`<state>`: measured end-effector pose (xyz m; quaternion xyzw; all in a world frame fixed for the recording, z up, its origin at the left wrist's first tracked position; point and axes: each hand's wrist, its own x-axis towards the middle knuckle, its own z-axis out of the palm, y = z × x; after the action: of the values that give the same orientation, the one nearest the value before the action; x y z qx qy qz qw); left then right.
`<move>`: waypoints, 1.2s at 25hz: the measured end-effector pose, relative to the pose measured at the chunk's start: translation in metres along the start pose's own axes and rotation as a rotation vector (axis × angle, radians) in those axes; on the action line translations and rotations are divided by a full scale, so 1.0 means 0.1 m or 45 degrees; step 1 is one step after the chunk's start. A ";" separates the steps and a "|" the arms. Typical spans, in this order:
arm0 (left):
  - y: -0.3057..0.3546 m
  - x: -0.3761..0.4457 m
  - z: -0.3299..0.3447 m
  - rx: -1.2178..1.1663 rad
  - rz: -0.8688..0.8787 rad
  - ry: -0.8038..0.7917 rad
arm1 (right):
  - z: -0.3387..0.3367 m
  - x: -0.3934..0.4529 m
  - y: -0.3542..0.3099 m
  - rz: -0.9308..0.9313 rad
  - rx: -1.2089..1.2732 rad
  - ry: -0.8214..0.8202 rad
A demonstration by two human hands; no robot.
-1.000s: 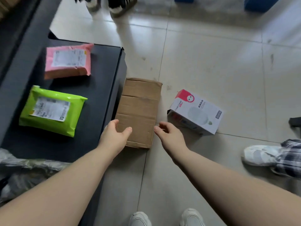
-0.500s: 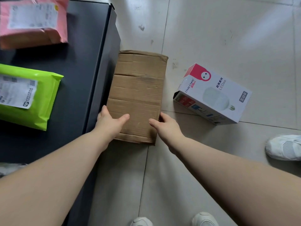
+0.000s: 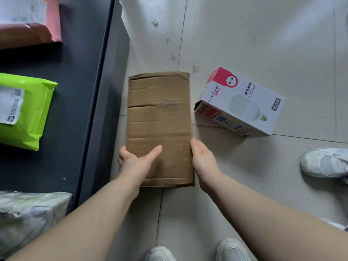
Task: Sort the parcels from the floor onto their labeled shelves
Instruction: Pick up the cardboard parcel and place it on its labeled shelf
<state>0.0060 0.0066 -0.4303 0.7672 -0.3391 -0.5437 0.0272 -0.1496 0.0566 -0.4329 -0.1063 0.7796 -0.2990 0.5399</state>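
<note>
A plain brown cardboard box (image 3: pixel 160 117) lies lengthwise on the tiled floor beside a low dark shelf (image 3: pixel 79 76). My left hand (image 3: pixel 136 162) grips its near left edge, thumb across the top face. My right hand (image 3: pixel 202 161) presses against its near right edge, fingers hidden below the box. A white and red LED bulb box (image 3: pixel 243 102) lies on the floor just right of the cardboard box. On the dark shelf rest a lime green mailer (image 3: pixel 24 110), a pink mailer (image 3: pixel 32 19) and, nearest me, a grey-white plastic parcel (image 3: pixel 28 219).
My own white shoes (image 3: pixel 190 251) show at the bottom edge. Another person's white sneaker (image 3: pixel 323 162) stands on the floor at the right. Pale floor tiles stretch beyond the two boxes.
Both hands went from reaching toward the cardboard box to closing on its two near side edges. The view has dropped closer to the floor, so the box looks larger.
</note>
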 end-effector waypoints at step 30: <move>2.12 -4.90 -1.62 -0.258 0.543 -0.108 | -2.31 -4.27 -2.94 -0.231 0.624 -0.401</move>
<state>-0.0473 0.0599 0.1226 0.6481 -0.4379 -0.5887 0.2040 -0.2363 0.1119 0.1250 -0.0873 0.5783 -0.5049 0.6348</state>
